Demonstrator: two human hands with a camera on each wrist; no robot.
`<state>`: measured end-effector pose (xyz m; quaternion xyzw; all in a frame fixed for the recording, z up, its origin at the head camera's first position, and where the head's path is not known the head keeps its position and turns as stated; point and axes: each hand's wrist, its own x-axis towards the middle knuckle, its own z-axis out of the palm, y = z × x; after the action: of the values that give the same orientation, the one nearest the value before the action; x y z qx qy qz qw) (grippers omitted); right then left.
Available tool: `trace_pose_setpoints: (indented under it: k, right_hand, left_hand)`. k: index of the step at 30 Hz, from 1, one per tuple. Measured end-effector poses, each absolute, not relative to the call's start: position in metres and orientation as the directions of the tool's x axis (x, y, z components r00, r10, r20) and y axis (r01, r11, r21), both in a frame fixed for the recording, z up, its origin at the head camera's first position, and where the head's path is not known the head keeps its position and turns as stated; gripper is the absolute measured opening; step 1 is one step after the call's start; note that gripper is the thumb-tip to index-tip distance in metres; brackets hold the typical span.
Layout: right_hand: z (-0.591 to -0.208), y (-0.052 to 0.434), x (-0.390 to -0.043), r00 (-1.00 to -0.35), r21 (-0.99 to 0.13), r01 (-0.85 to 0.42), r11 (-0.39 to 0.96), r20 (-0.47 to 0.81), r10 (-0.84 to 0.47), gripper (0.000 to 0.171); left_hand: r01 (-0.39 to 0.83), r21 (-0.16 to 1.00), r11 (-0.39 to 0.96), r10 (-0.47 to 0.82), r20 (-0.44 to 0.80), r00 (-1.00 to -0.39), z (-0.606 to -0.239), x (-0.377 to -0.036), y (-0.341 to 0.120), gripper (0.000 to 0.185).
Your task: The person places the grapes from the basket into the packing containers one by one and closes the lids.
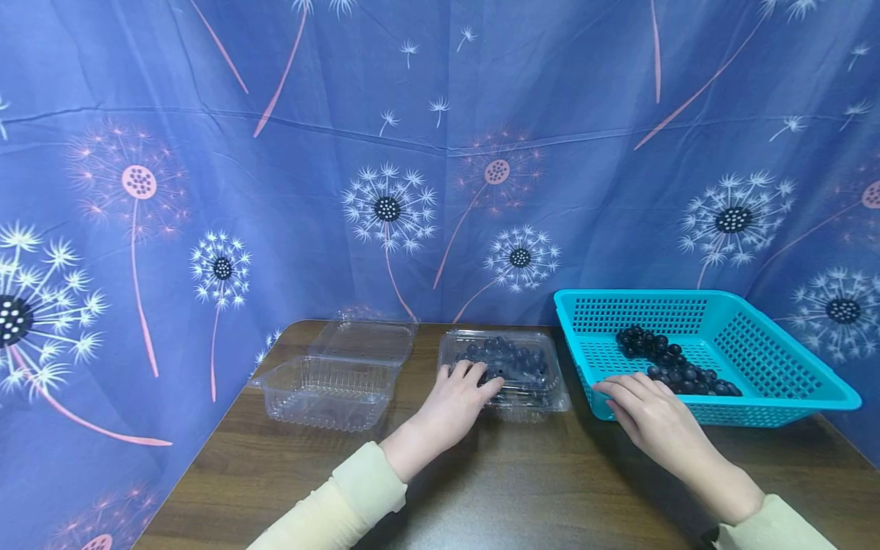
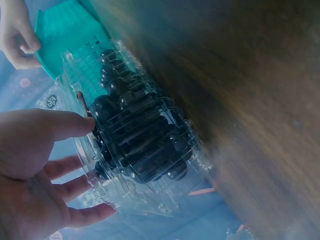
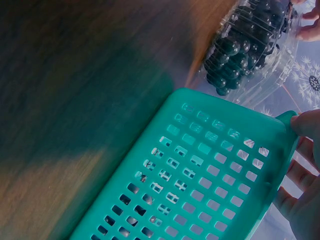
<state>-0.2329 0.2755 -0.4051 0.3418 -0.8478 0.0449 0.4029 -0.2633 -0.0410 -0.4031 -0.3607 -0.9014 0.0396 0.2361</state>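
Left hand [image 1: 455,403], fingers spread, touching box [image 1: 532,400] of grapes [image 1: 507,351], right hand [image 1: 651,416] pinching near-left rim of basket [image 1: 782,347], more grapes [image 1: 690,375] inside, second box [image 1: 297,399] at left

So there's an open tub [image 1: 326,397] on the left of the table [image 1: 522,489], its lid [image 1: 371,340] behind it. Middle tub [image 1: 529,401] has grapes [image 1: 502,353] in it and the left hand [image 1: 457,401] on top. Just right of that: basket [image 1: 825,393], more grapes inside, right hand [image 1: 649,412] at its near left corner. Cloth [image 1: 440,76] hangs behind everything.
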Motion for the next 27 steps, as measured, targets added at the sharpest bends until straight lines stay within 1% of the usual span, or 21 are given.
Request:
trace_pose_setpoints:
  k: [4, 11, 15, 22, 27]
  right_hand:
    - [-0.405, 0.276, -0.233, -0.443, 0.196, -0.616, 0.763, 0.715, -0.541, 0.050]
    - [-0.407, 0.276, -0.234, -0.450, 0.195, -0.606, 0.771, 0.716, -0.535, 0.051]
    - [-0.407, 0.275, -0.233, -0.452, 0.195, -0.602, 0.774, 0.715, -0.532, 0.052]
    - [-0.407, 0.275, -0.233, -0.452, 0.193, -0.602, 0.775, 0.717, -0.530, 0.053]
    - [-0.406, 0.275, -0.233, -0.448, 0.193, -0.607, 0.771, 0.717, -0.533, 0.051]
  left_hand:
    - [0.630, -0.233, 0.741, 0.665, 0.388, -0.638, -0.404, -0.270, -0.039, 0.043]
    - [0.631, -0.225, 0.743, 0.658, 0.415, -0.628, -0.407, -0.285, -0.038, 0.042]
    - [0.620, -0.218, 0.754, 0.647, 0.412, -0.642, -0.407, -0.293, -0.035, 0.041]
    - [0.617, -0.165, 0.769, 0.625, 0.395, -0.673, -0.404, -0.303, -0.031, 0.039]
    - [0.604, -0.166, 0.779, 0.615, 0.390, -0.685, -0.404, -0.310, -0.028, 0.039]
